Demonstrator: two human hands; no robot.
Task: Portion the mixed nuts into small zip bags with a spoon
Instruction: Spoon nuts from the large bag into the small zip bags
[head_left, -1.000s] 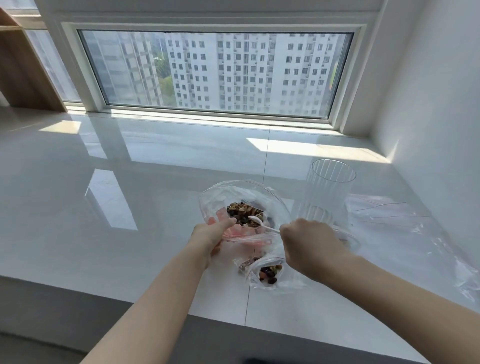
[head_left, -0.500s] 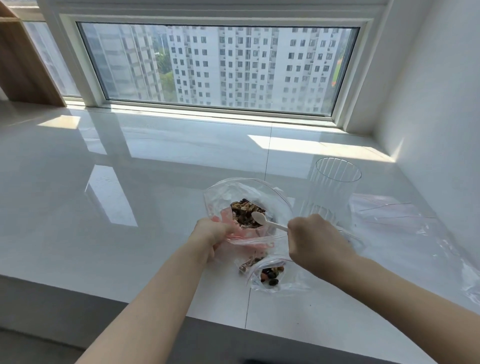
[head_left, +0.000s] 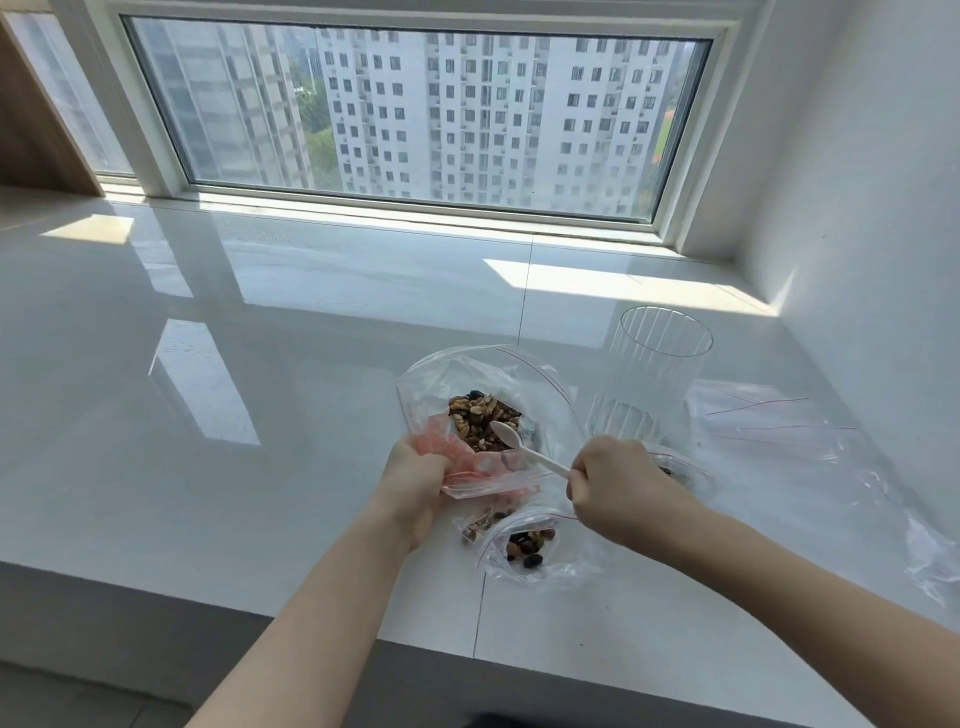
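A large clear zip bag (head_left: 540, 384) lies open on the white counter, with a heap of mixed nuts (head_left: 480, 418) inside. My left hand (head_left: 415, 475) grips the bag's crumpled near edge. A white plastic spoon (head_left: 524, 449) is held by its handle in my right hand (head_left: 615, 480), its bowl resting on the nuts. Just below, a small zip bag (head_left: 566, 551) lies open with a few nuts in it. Beside it to the left sits another small bag of nuts (head_left: 480, 522). Part of one more small bag shows behind my right hand.
A ribbed clear glass (head_left: 652, 374) stands upright right of the big bag. Several empty zip bags (head_left: 779, 421) with red seals are spread at the far right, near the wall. The counter's front edge (head_left: 311, 618) runs close below my forearms.
The spoon's bowl has risen a little and now lies on top of the nuts. My left hand keeps its grip on the big bag's edge. The view has shifted slightly.
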